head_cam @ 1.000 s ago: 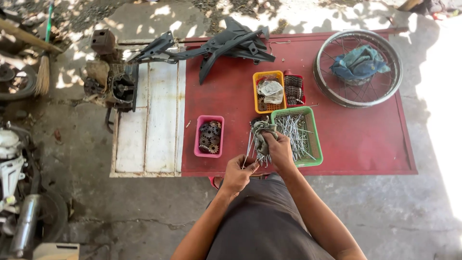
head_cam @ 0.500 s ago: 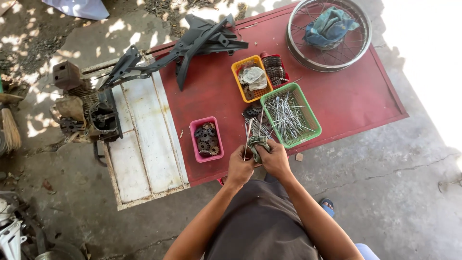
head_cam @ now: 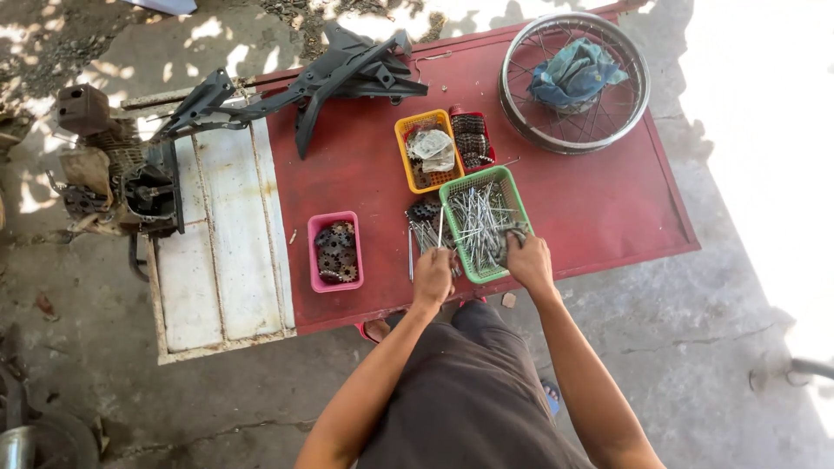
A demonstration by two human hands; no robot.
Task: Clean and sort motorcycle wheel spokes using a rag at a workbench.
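A green basket (head_cam: 453, 227) full of thin metal spokes (head_cam: 479, 221) sits near the front edge of a red table (head_cam: 599, 208). My left hand (head_cam: 432, 276) is closed around a bundle of spokes (head_cam: 423, 236) just left of the basket. My right hand (head_cam: 528, 259) rests on the basket's near right corner, fingers curled over spokes inside it. Whether it grips them I cannot tell.
A pink basket of sprockets (head_cam: 334, 251) stands left of my hands. Behind are an orange basket (head_cam: 427, 151), a red basket (head_cam: 472, 139), a spoked wheel rim (head_cam: 573, 82) holding a blue cloth, and black frame parts (head_cam: 313, 80). A white panel (head_cam: 221, 234) and engine parts (head_cam: 122, 174) lie left.
The view has swung, so the table sits differently in frame. My right hand has moved from beside my left hand to the green basket's right corner. My left hand still holds spokes.
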